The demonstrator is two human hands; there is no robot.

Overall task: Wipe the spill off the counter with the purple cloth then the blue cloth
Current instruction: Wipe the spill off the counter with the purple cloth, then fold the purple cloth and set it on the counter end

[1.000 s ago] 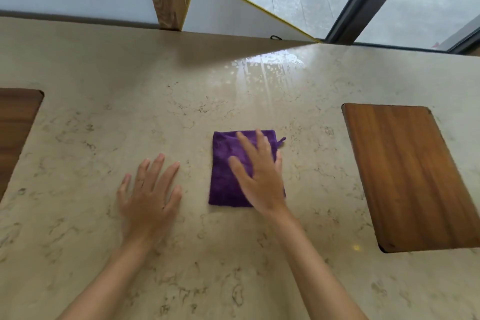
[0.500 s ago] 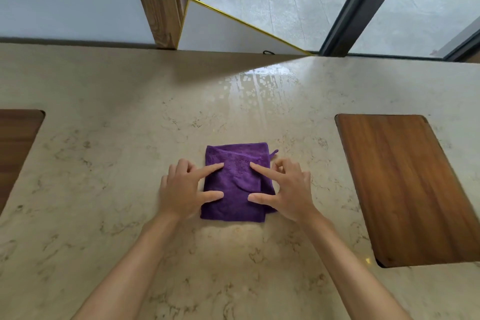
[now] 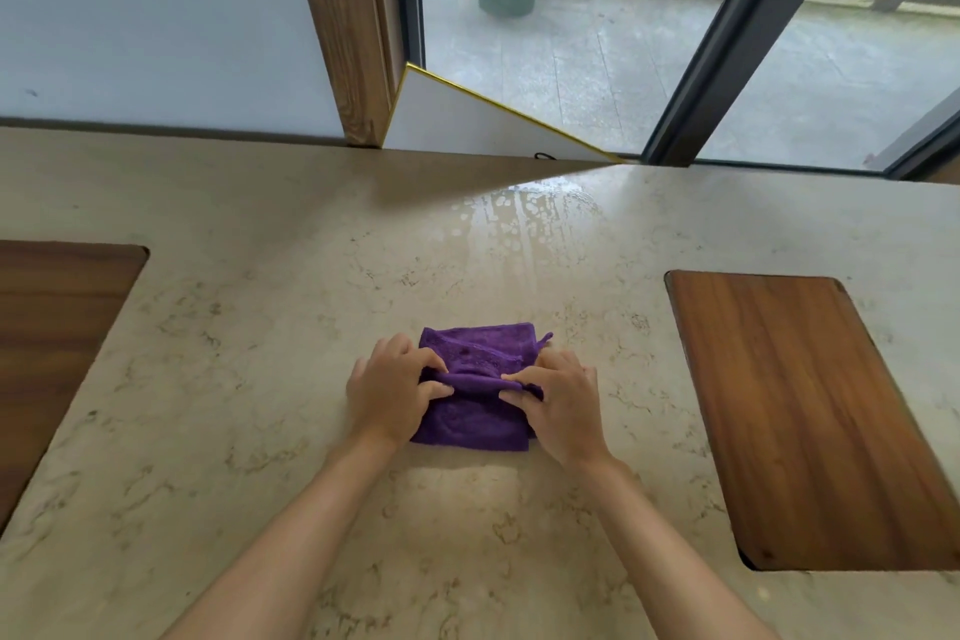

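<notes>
A folded purple cloth (image 3: pixel 475 424) lies on the beige marble counter (image 3: pixel 260 379) in front of me. My left hand (image 3: pixel 389 387) pinches its left edge and my right hand (image 3: pixel 558 403) pinches its right edge, bunching a ridge across the cloth's middle. A wet spill (image 3: pixel 524 218) of droplets and streaks glistens farther back, near the counter's far edge. No blue cloth is in view.
A wooden board (image 3: pixel 800 411) is set in the counter at the right, another wooden panel (image 3: pixel 47 343) at the left. A white panel with a yellow edge (image 3: pixel 467 125) leans behind the counter below the window.
My left hand came from the bare counter onto the cloth. Both hands went from flat fingers to pinching its sides, raising a fold across the middle. The view tilted upward.
</notes>
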